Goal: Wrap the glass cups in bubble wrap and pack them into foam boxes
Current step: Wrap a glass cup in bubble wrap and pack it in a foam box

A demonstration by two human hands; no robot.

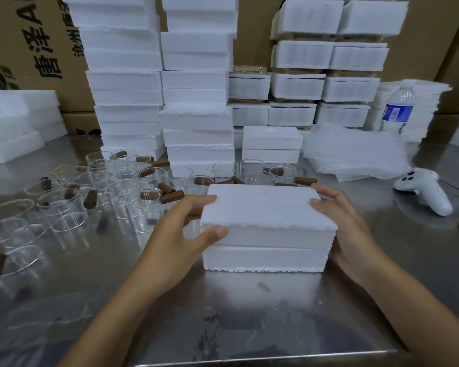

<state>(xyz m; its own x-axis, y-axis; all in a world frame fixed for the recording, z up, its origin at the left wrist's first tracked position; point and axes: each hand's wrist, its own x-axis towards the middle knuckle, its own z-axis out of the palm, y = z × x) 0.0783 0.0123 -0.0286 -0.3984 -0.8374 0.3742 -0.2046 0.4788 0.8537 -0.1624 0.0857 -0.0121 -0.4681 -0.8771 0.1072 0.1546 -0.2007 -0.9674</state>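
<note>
While both hands clamp it from the sides, the foam box [268, 229] sits on the steel table [223, 313], its two halves mated along a seam on the near face.

- Left hand [180, 234]: thumb pressed on the near face of the upper half, fingers curled over the top-left edge. Grips the box.
- Right hand [347, 221]: fingers hooked over the top-right corner, palm against the right side. Grips the box.
- Judgement: the opposed grip on the upper half suits seating the lid squarely, or lifting the box whole. Which of the two, I cannot tell.
- Contents hidden, so whether a wrapped cup is inside cannot be seen.

Left of the box and just behind it: many bare glass cups [72, 207], upright and crowded together, with brown stub handles. None shows wrap, so much of the task looks undone.

Right of the box: a white controller [421, 189], lying apart. Behind-right of the box: a pile of bubble wrap [355, 154] sheets, within reach, presumably for the next cup.

Directly behind the box: a second closed box [272, 144], probably finished. Further behind: tall stacks of foam boxes [196, 88], sleeved blocks [329, 62], and a water bottle [398, 109] far right. Cardboard cartons [24, 35] form the backdrop.
</note>
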